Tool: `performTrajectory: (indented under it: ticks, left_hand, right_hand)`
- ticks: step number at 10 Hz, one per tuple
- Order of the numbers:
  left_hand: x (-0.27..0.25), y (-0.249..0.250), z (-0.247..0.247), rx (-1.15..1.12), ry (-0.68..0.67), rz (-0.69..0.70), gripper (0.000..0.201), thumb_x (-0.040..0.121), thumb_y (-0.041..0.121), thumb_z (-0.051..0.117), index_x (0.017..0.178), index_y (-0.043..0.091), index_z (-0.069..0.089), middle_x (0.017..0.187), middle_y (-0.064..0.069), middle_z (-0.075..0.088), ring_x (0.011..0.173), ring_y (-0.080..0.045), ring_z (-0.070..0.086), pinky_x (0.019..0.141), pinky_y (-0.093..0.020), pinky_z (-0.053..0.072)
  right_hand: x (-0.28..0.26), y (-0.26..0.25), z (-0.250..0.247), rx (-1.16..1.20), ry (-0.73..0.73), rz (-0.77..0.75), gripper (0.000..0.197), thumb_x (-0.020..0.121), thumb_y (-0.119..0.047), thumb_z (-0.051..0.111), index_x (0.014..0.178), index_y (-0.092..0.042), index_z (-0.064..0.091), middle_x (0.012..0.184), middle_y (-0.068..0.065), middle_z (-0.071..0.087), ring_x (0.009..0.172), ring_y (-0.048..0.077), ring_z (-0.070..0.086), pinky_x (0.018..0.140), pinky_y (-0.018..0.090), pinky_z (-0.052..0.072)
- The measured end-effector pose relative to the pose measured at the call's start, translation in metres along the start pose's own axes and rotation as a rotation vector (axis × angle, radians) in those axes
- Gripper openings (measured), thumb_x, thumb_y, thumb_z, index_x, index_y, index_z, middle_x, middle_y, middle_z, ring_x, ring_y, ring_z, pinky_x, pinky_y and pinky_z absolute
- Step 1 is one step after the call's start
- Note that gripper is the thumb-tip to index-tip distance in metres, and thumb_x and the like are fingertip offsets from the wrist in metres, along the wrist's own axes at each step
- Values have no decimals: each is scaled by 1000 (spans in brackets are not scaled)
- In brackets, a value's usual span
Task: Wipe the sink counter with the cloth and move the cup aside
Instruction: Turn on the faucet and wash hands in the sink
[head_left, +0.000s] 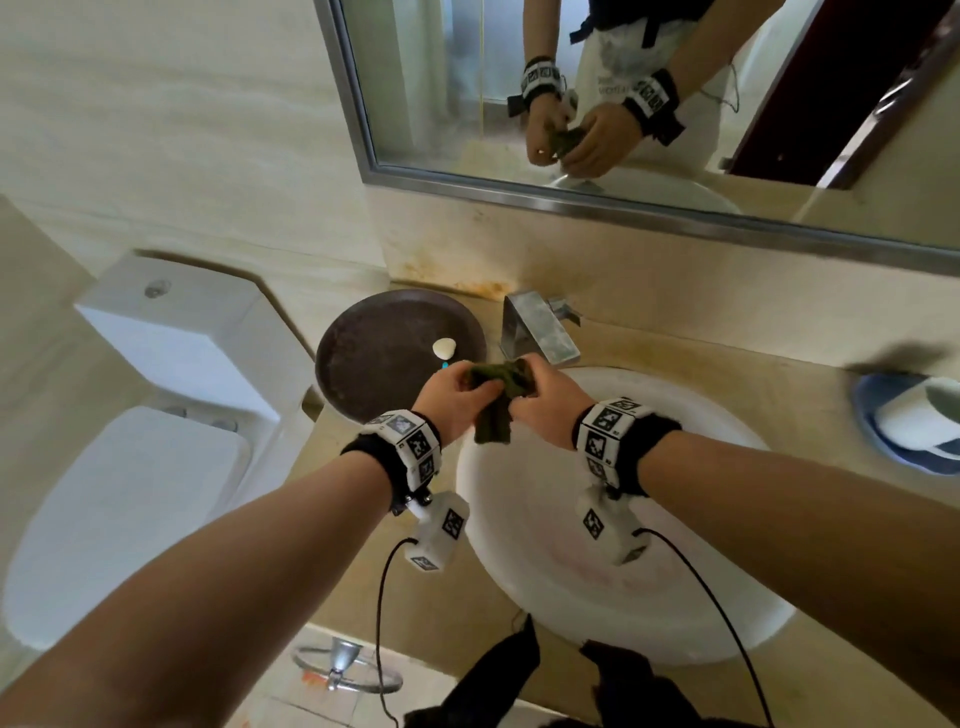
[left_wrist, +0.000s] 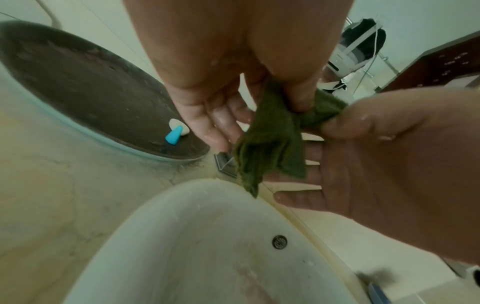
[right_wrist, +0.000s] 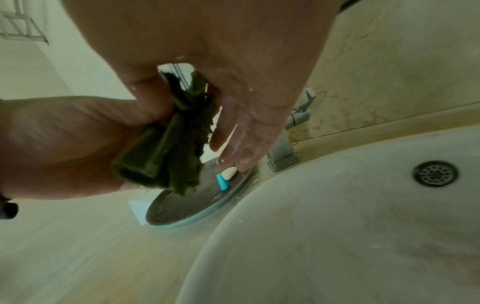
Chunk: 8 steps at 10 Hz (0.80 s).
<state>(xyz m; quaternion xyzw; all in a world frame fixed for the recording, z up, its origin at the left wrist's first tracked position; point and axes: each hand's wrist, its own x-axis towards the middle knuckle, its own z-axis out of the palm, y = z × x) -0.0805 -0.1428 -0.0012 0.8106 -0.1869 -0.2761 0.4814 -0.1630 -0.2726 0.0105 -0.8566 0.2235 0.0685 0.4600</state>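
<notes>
Above the far left rim of the white sink (head_left: 613, 613), a dark green cloth (head_left: 498, 395) hung bunched between both hands, the left hand (head_left: 452, 400) and right hand (head_left: 550, 405) each pinching its top with thumb and fingers. Left of them on the beige worktop (head_left: 779, 374) lay a dark round tray (head_left: 363, 358); the white cup (head_left: 919, 415) sat on its side at far right.

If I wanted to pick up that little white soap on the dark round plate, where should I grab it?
Probably pinch the white soap across its narrow sides, coming straight down from above. It lies flat on the dark plate, so nothing can slip under it. A small blue piece sits right beside it, so keep your fingers away from that side.
</notes>
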Motion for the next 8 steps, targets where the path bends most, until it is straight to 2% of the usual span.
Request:
performTrajectory:
  ticks: [1, 2, 3, 4, 5, 6, 7, 8]
  left_hand:
    - [1, -6, -17, -5, 25, -9, 16, 91, 23, 62, 104, 14, 67, 91, -2, 70, 83, -16, 65, 81, -28, 50]
    - [2, -14, -37, 77, -27, -56, 16, 92, 21, 60, 106, 16, 65, 94, -2, 71, 86, -17, 67, 82, -30, 53]
    - [2, -22, -58, 106, -114, -98, 17, 92, 22, 59, 107, 18, 65, 95, -2, 71, 86, -15, 69, 79, -28, 55]
    - [8, -34, -76, 168, -96, -111, 24, 87, 21, 66, 111, 19, 64, 98, -1, 69, 89, -15, 66, 83, -28, 53]
    - [17, -51, -94, 201, 43, -164, 20, 81, 22, 72, 100, 18, 67, 90, -1, 69, 82, -17, 66, 77, -29, 55]
    - [28, -66, -108, 198, 114, -188, 19, 80, 23, 74, 97, 17, 66, 83, 2, 64, 76, -15, 61, 64, -23, 50]
    - [37, -70, -115, 249, 213, -181, 29, 79, 28, 75, 104, 19, 62, 89, 3, 60, 78, -13, 56, 58, -18, 41]
    - [53, -76, -121, 309, 249, -229, 42, 82, 34, 72, 117, 17, 57, 106, -1, 61, 94, -20, 59, 75, -25, 44]
  right_hand:
    - [9, -9, 12, -44, 50, -77, 27, 85, -37, 63, 105, -24, 50, 91, -4, 61, 84, 15, 61, 76, 31, 50]
    - [19, -16, 21, -58, 59, -122, 33, 88, -30, 62, 118, -24, 50, 102, -5, 60, 93, 15, 60, 82, 28, 47]
    - [30, -25, 32, -195, 64, -142, 13, 90, -26, 59, 101, -20, 57, 95, -1, 57, 88, 19, 57, 75, 26, 40]
    - [43, -34, 43, -245, 107, -77, 18, 89, -31, 58, 89, -14, 64, 87, 1, 58, 81, 21, 57, 71, 27, 41]
    - [60, -37, 57, -232, 68, 2, 14, 88, -31, 56, 83, -20, 64, 78, 1, 64, 80, 25, 64, 69, 31, 49]
    - [76, -39, 74, -107, 27, 66, 20, 88, -33, 56, 96, -17, 66, 86, 3, 70, 77, 24, 70, 73, 40, 59]
    - [88, -43, 85, 1, -17, 178, 22, 91, -31, 56, 99, -12, 63, 88, 8, 71, 61, 22, 72, 48, 28, 57]
    - [103, -45, 86, 35, -82, 338, 29, 90, -33, 59, 108, -11, 56, 93, 11, 70, 57, 22, 72, 38, 21, 49]
